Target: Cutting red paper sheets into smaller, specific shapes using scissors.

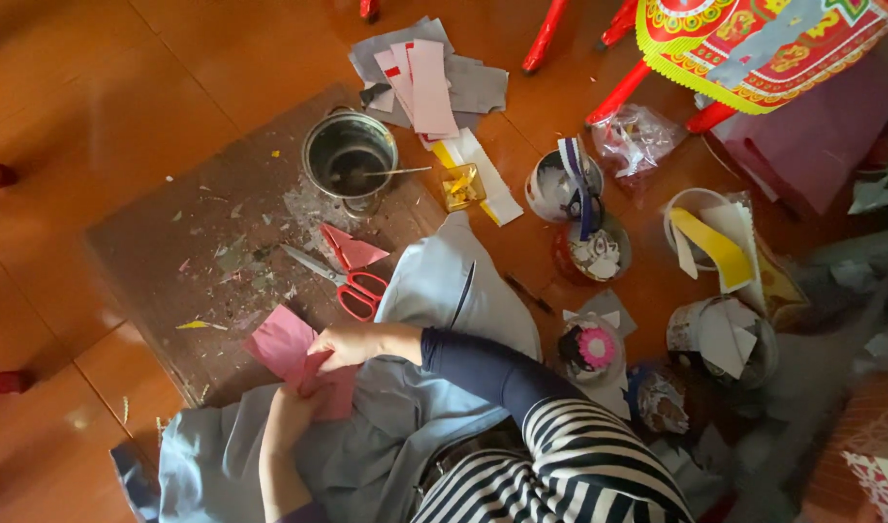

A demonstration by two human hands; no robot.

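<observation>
On the floor, over a grey cloth [434,291] across the lap, both hands grip a pink paper [289,353]: the right hand [352,344] pinches its upper edge, the left hand [289,416] clamps it from below. Red scissors [352,281] lie idle just beside a cut pink piece [352,250]; scraps litter the brown board [192,242], so cutting seems partly done.

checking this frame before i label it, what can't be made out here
Head view only:
- Left hand: fingers hidden under the pink paper.
- Right hand: fingertips tucked behind the same sheet.
- Metal pot: contents lost in shadow.
- Scissors: partly covered by a pink scrap.
- Right edge: blurred.
</observation>
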